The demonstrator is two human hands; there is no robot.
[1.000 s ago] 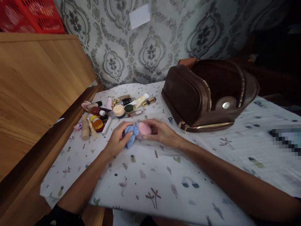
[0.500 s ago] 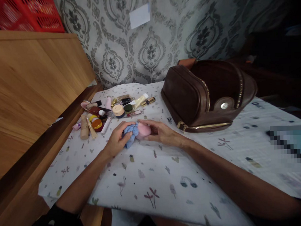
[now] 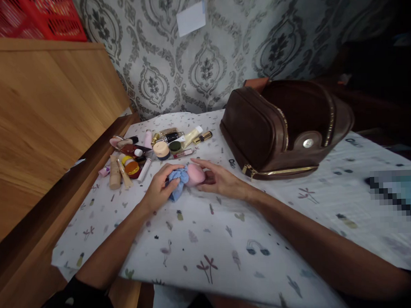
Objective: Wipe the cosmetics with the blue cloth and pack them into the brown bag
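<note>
My left hand [image 3: 157, 189] is closed on a crumpled blue cloth [image 3: 177, 185], thumb on the near side and fingers over the top. Right against the cloth is a smooth, rounded pink object [image 3: 195, 174], whose exact kind I cannot make out. My right hand [image 3: 222, 180] holds it from the right, with fingers above and around it. Both hands are just over the patterned white cloth [image 3: 202, 244] on the table. Beyond the left hand lie a cream jar [image 3: 161, 150], a dark green jar [image 3: 175, 148] and a white tube [image 3: 145, 170].
A brown bag [image 3: 252, 130] with its top unzipped stands to the right. More cosmetics, among them a beige tube [image 3: 115, 173] and a yellow-lidded jar [image 3: 132, 167], cluster at the left. A wooden panel [image 3: 55, 96] borders the left side; a patterned wall [image 3: 205, 68] rises behind.
The pink object has tilted slightly upward between my hands. My right fingers have lifted and straightened a little along its top. My left hand keeps its hold on the blue cloth.
</note>
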